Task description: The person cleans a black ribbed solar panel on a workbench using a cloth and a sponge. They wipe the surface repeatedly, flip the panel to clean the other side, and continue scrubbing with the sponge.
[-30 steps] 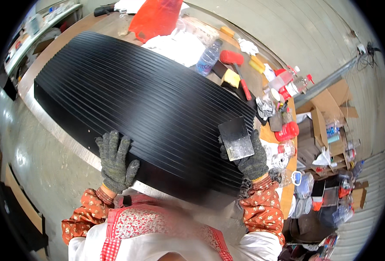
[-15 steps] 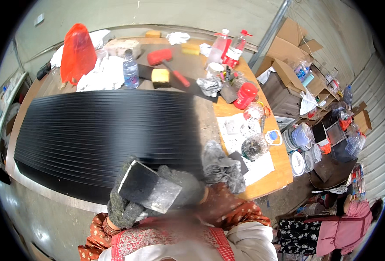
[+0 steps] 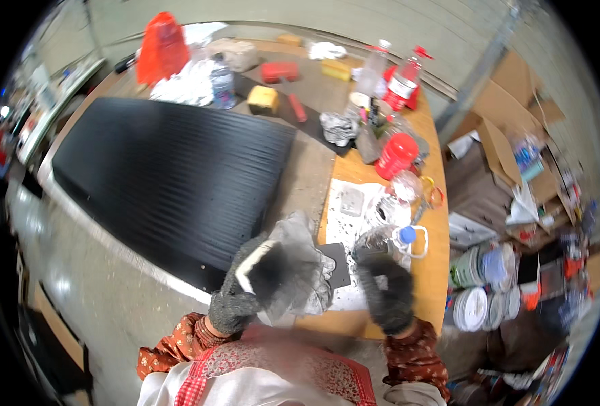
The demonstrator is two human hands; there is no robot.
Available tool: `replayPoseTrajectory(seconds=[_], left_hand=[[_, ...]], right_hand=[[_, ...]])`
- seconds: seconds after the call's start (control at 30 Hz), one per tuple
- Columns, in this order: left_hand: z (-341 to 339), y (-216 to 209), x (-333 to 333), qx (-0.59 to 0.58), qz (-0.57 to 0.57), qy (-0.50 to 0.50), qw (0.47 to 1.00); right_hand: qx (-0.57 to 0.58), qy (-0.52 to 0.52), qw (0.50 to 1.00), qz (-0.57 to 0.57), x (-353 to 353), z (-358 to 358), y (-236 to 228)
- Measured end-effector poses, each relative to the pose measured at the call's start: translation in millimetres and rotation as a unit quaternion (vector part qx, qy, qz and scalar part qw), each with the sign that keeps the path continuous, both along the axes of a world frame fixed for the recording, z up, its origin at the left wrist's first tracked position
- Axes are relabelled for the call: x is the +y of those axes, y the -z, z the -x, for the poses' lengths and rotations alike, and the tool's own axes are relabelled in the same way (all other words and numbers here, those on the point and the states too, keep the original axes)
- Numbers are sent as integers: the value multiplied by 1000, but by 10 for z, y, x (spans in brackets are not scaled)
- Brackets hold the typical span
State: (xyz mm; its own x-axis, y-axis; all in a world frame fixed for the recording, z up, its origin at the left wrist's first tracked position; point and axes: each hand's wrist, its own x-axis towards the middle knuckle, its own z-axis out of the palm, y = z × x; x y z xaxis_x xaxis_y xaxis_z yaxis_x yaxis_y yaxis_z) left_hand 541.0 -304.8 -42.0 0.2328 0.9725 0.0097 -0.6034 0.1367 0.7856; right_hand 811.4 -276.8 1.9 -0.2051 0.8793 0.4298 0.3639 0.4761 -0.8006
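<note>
My left hand [image 3: 233, 308], in a dark grey knit glove, is closed around a rectangular block [image 3: 267, 272] with a black face and a pale edge, blurred by motion. Behind and beside the block lies a crumpled grey cloth [image 3: 298, 237]. My right hand [image 3: 389, 298], gloved alike, is over the white paper at the right, fingers curved with a gap between them. Just beyond its fingertips a clear plastic bottle [image 3: 376, 240] with a blue cap and white handle lies on its side. A ribbed black panel [image 3: 171, 172] fills the table's left.
A small dark flat piece [image 3: 337, 264] lies on the spotted white paper [image 3: 344, 301]. Farther back are a red-lidded container [image 3: 396, 155], upright bottles [image 3: 403, 84], a yellow sponge [image 3: 263, 99], a red mallet [image 3: 280, 71] and a red bag [image 3: 162, 51]. Buckets [image 3: 470, 308] stand right of the table.
My hands have moved apart. The right has left the block and gone right to the bottle; the left keeps the block, now near the cloth. The whole view has turned rightward.
</note>
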Motion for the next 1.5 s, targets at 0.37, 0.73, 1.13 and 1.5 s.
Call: replayPoseTrajectory(seconds=[0.37, 0.73, 1.13, 1.5], left_hand=[[-87, -7, -270, 39, -6, -47, 998], [39, -244, -98, 40, 25, -85, 995], [125, -62, -189, -54, 84, -32, 994], [78, 96, -212, -159, 144, -30, 976]], right_hand=[[-435, 112, 887, -103, 584, -641, -76], [-344, 157, 906, -187, 644, -484, -1104], [-482, 163, 855, -98, 2659, 85, -157], [-543, 81, 833, -72, 2653, 129, -459]])
